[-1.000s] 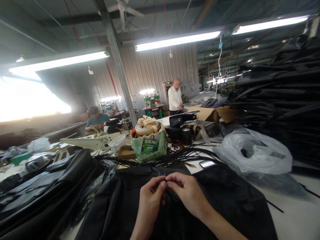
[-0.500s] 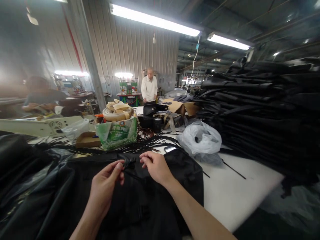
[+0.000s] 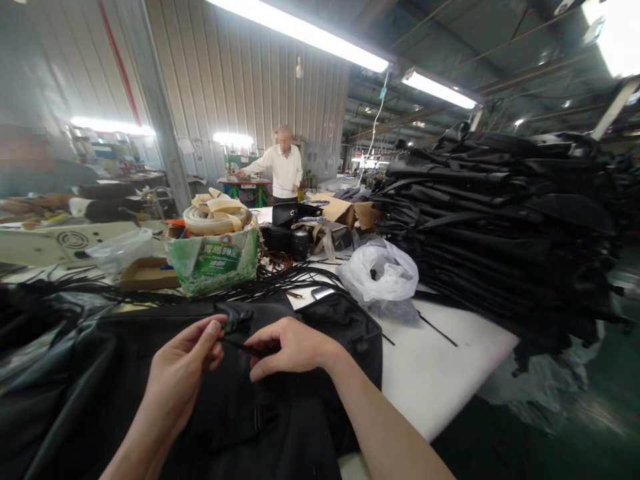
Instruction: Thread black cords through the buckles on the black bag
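Note:
A large black bag [image 3: 280, 413] of smooth fabric lies spread over the white table under both hands. My left hand [image 3: 183, 363] pinches a black strap [image 3: 235, 343] between thumb and fingers near the bag's upper edge. From the other side, my right hand [image 3: 290, 347] curls its fingers around the strap's right part, thumb below. Dark, bunched material sits just above the strap, its details hard to make out. Black on black hides where the strap joins the bag.
Behind the bag stand a green-printed box [image 3: 215, 260] with rolled webbing [image 3: 215, 217], a cardboard tray [image 3: 150, 273] and loose black cords [image 3: 280, 283]. A clear plastic bag [image 3: 380, 270] and a phone [image 3: 323, 292] lie right of these. Black goods [image 3: 490, 233] are piled high at right. Two people work beyond.
My right hand has moved down and now grips the strap, which stretches toward my left hand. The view has shifted slightly right. The far person in white has stretched out an arm.

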The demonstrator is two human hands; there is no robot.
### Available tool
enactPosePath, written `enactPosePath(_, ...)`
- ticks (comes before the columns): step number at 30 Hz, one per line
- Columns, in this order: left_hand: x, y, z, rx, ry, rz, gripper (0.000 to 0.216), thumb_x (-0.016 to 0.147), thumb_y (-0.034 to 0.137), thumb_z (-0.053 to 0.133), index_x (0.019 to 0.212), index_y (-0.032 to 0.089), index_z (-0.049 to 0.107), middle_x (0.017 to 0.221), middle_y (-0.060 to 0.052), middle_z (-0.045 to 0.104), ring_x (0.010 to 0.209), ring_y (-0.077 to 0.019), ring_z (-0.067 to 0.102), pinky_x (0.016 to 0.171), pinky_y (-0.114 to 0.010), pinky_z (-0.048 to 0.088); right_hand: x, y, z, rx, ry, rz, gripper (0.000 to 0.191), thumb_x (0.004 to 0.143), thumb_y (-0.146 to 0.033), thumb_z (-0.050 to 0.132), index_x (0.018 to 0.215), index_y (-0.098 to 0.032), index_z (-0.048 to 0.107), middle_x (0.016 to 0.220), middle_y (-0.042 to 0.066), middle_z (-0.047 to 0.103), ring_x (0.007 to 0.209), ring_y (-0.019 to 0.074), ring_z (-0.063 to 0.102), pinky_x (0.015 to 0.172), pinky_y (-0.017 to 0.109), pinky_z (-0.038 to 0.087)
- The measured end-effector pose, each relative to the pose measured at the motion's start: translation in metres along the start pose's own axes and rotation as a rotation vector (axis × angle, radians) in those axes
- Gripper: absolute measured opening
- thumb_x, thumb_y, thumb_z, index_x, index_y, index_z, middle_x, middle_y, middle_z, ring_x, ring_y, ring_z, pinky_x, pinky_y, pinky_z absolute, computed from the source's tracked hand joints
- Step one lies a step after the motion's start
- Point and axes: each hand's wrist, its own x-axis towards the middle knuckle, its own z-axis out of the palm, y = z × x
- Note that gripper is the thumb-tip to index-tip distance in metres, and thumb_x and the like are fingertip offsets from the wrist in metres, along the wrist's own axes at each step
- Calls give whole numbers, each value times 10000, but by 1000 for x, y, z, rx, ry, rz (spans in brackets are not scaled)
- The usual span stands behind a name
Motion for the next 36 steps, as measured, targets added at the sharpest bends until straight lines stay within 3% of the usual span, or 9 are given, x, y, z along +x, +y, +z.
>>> enactPosePath(7,1,1,-2,-41,2,-22,791,473,615,1164,1040,123,913,835,-66,727,623,-110,562,497,-200,422,-4,-5,0,-81,95,34,339,871,-442,1000,1131,-235,931,975,-8,842,891,218,740,783,273,511)
enactPosePath(10,0,0,-3,-31,-12,-35,794,488,614,1163,1062,126,913,854,-73,737,634,-112,570,503,-199,430,0,-4,9,5,128,23,301,975,-490,887,1074,-207,919,950,25,846,885,223,766,822,287,550)
enactPosePath(13,0,3,-2,-49,2,-38,785,478,608,1167,1048,130,915,865,-72,739,650,-109,570,511,-193,438,5,-1,17,138,185,32,381,999,-560,836,1004,-182,890,912,59,839,833,223,772,838,313,594)
enactPosePath(17,0,7,-1,-94,42,-3,778,455,595,1168,1027,137,907,885,-74,757,631,-97,538,476,-188,392,10,2,21,243,239,89,614,881,-756,912,971,-152,840,873,77,824,770,209,745,796,314,605)
enactPosePath(22,3,-2,-4,127,53,60,793,577,693,1084,1083,115,887,784,-86,770,561,-131,568,495,-237,441,11,1,24,275,216,88,621,936,-783,848,924,-166,772,835,65,811,734,195,726,751,295,584)
enactPosePath(25,5,-9,-6,223,25,98,815,659,741,1019,1148,105,877,734,-77,758,552,-161,611,529,-261,486,14,3,27,305,221,62,515,1019,-688,795,983,-181,716,813,52,799,729,204,732,739,294,584)
enactPosePath(28,5,-11,-6,219,54,126,827,665,761,1002,1149,105,864,799,-92,784,569,-170,617,507,-274,499,17,6,31,307,232,77,277,1101,-454,725,1057,-192,649,793,36,792,699,196,727,712,274,574)
enactPosePath(32,5,-9,-3,208,85,125,845,614,764,1018,1105,96,853,776,-68,748,543,-156,566,426,-259,444,19,9,31,288,253,131,62,1099,-231,657,1106,-191,611,786,25,787,659,181,716,682,252,564)
enactPosePath(36,4,-9,-4,191,75,109,804,617,753,1025,1058,103,853,770,-61,729,553,-152,566,425,-250,435,18,6,29,116,465,142,338,944,-89,796,1218,-212,640,930,8,804,721,189,734,699,268,564)
